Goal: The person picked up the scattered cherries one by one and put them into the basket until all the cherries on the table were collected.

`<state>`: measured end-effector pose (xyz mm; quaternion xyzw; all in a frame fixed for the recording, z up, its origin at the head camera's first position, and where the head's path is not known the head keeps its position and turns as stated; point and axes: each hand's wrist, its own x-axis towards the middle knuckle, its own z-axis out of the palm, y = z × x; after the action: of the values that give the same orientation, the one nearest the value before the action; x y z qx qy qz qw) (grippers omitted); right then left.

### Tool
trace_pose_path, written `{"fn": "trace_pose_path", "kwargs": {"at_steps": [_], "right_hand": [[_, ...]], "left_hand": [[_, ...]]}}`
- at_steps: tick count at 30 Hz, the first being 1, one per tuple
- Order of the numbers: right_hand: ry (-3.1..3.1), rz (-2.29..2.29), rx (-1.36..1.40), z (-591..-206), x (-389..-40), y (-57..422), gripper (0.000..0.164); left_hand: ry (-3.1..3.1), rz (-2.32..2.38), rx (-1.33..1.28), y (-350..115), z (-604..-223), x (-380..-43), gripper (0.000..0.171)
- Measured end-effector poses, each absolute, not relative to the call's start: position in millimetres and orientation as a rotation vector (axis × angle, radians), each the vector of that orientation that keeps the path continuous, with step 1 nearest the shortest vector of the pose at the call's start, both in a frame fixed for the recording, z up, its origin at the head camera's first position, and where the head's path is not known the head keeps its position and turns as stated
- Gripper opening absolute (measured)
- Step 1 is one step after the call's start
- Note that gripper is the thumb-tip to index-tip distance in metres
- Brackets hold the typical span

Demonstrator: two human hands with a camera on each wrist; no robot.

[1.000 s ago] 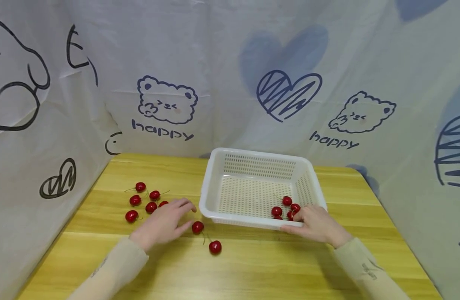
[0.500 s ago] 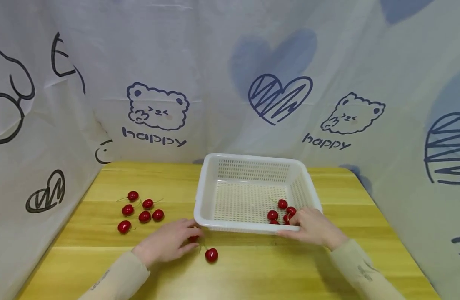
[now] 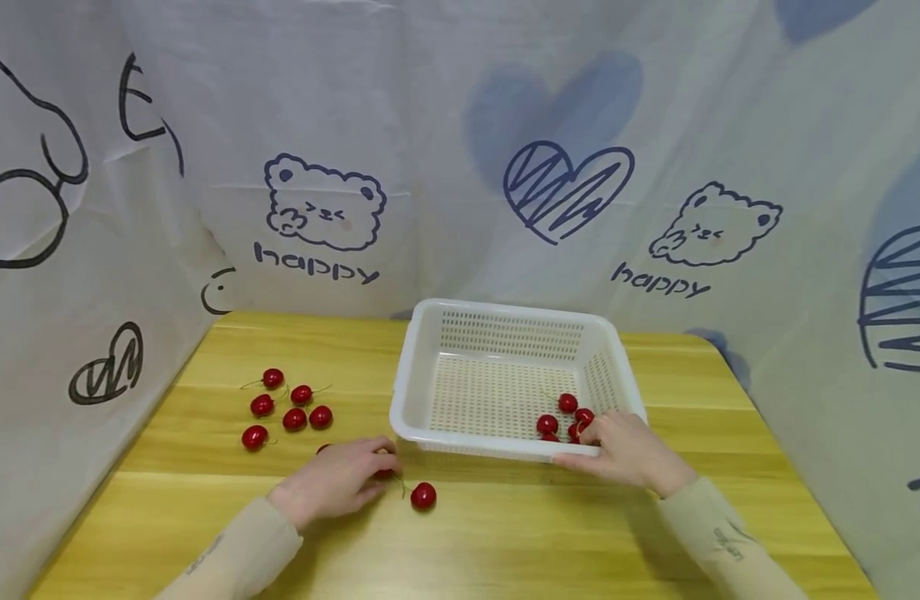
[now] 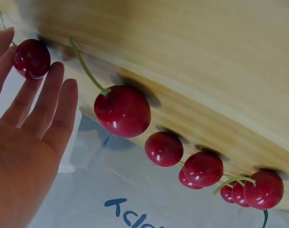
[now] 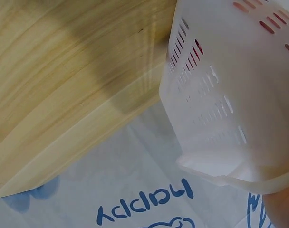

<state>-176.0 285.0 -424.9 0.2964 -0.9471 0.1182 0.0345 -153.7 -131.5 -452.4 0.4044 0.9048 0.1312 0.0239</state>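
Note:
My left hand (image 3: 343, 477) reaches over the table left of the basket's front corner. In the left wrist view its fingers are nearly straight, with a red cherry (image 4: 32, 59) at the fingertips and the thumb tip a little apart from it. My right hand (image 3: 623, 450) grips the front rim of a white perforated plastic basket (image 3: 460, 442), thumb outside and fingers over the inner side. Several cherries (image 3: 547, 425) lie in the basket's front right corner, partly hidden by that hand. Another cherry (image 3: 423, 497), with a stem, sits right of my left fingertips.
Several more stemmed cherries (image 3: 294, 419) are scattered on the left of the wooden table (image 3: 505, 542). One cherry (image 4: 122, 111) lies close beside my left hand, mostly hidden in the head view. A printed cloth (image 3: 445, 167) hangs behind and at both sides.
My left hand has come down and toward the front, its fingers now over the cherry by the basket corner. The right hand keeps its grip on the rim. The head view shifted slightly.

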Motion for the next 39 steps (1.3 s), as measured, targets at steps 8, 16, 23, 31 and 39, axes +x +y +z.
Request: {"fn": "trace_pose_path", "kwargs": {"at_steps": [8,16,23,31,39], "right_hand": [[-2.927,0.382,0.901,-423.6,-179.7,283.7,0.059],[-2.943,0.41,0.906,-424.6,-179.6,283.9,0.058],[-2.95,0.438,0.892,-429.5,-175.6,282.9,0.058],[-2.904,0.428,0.911,-428.0,-178.0,279.1,0.06],[-2.91,0.406,0.913,-425.6,-178.6,276.7,0.061]], "left_hand": [[2.838,0.444,1.24,-131.5,-454.6,-158.0,0.021],[2.883,0.449,1.218,-130.3,-450.4,-158.0,0.024],[2.907,0.457,1.155,-133.2,-446.9,-155.2,0.026],[2.904,0.479,1.137,-136.5,-448.1,-154.7,0.018],[2.877,0.495,1.12,-137.4,-444.8,-154.7,0.015]]}}
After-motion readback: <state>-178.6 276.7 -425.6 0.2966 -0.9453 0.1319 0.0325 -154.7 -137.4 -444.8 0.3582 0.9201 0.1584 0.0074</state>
